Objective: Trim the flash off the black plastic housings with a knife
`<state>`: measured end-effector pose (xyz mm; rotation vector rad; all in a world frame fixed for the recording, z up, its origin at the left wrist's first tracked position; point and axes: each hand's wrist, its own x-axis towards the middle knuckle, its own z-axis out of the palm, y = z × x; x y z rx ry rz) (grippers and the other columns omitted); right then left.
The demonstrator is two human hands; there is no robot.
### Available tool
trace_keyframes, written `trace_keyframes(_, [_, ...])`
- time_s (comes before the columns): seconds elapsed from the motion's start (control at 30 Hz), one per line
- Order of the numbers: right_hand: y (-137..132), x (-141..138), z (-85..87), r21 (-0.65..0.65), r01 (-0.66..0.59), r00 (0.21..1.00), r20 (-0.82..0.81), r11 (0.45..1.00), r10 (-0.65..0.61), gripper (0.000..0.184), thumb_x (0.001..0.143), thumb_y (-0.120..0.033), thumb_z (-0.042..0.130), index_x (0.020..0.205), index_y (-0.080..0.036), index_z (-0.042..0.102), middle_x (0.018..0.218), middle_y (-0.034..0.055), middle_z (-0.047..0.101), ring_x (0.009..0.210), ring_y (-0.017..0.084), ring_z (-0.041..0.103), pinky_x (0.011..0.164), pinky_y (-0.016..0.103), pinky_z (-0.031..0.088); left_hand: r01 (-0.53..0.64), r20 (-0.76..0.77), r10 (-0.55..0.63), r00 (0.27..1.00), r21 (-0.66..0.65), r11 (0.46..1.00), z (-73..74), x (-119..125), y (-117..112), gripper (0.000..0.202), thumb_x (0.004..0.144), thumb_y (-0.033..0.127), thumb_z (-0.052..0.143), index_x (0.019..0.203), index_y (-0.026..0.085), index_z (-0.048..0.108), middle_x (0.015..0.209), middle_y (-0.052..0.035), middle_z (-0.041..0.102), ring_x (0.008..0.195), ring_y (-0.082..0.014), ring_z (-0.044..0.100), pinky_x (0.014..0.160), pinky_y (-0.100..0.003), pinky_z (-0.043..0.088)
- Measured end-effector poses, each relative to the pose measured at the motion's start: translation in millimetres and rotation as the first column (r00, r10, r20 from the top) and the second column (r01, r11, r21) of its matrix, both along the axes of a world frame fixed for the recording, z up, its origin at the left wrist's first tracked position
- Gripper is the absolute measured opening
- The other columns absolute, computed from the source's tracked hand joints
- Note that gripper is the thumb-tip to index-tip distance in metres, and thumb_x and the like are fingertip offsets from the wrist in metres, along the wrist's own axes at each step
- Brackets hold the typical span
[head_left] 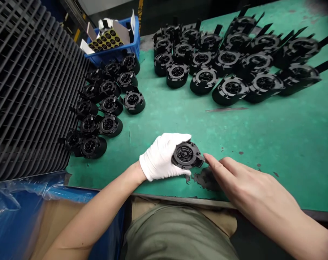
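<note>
My left hand (164,157), in a white glove, is wrapped around the side of a round black plastic housing (185,153). The housing's ribbed, ringed face points up toward me, just above the green table. From the right, my bare right hand (242,184) pinches a small thin metal blade-like tool (201,157). Its tip meets the right edge of the housing's face, and most of its grip is hidden by my fingers. Whether the tip cuts in or only touches, I cannot tell.
Several similar black housings (108,124) stand at the left, and more (204,76) with upright tabs fill the back right. A blue bin (112,54) holds a sheet of round stickers (107,39). Dark grilles (31,90) border the left of the green table (164,119).
</note>
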<state>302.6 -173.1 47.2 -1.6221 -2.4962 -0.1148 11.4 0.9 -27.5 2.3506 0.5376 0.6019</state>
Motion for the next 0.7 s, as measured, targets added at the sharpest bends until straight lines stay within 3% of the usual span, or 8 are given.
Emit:
trace_keyframes(0.27, [9,0,15.3,0.024,-0.07,0.996,0.062,0.997,0.068,0.074,0.093,0.01,0.055,0.165,-0.006,0.064,0.094,0.0007,0.073,0.068,0.02,0.071,0.056,0.035,0.05,0.028,0.08,-0.03,0.996,0.027,0.999,-3.2,1,2,0.126,0.096,0.09,0.105,0.189,0.02,0.056,0.176,-0.03,0.08,0.164,-0.05,0.082,0.14,-0.069,0.069])
trace_keyframes(0.53, [1,4,10.1,-0.009,-0.009,1.0,0.016,1.0,0.009,0.071,0.103,0.007,0.051,0.168,-0.012,0.069,0.099,0.0077,0.077,0.065,0.023,0.07,0.054,0.038,0.051,-0.009,-0.001,0.009,1.0,-0.016,1.0,-0.5,3,1,0.126,0.09,0.091,0.109,0.184,0.023,0.061,0.175,-0.0287,0.081,0.164,-0.0519,0.082,0.141,-0.073,0.068])
trace_keyframes(0.7, [-2,-2,5.6,0.027,0.012,0.999,0.031,1.0,-0.013,0.069,0.104,0.007,0.05,0.17,-0.011,0.062,0.098,0.0033,0.074,0.062,0.02,0.065,0.053,0.038,0.045,-0.03,-0.028,0.029,0.999,-0.022,0.999,0.7,4,-1,0.127,0.088,0.093,0.11,0.183,0.023,0.063,0.172,-0.0282,0.082,0.162,-0.0522,0.083,0.14,-0.074,0.069])
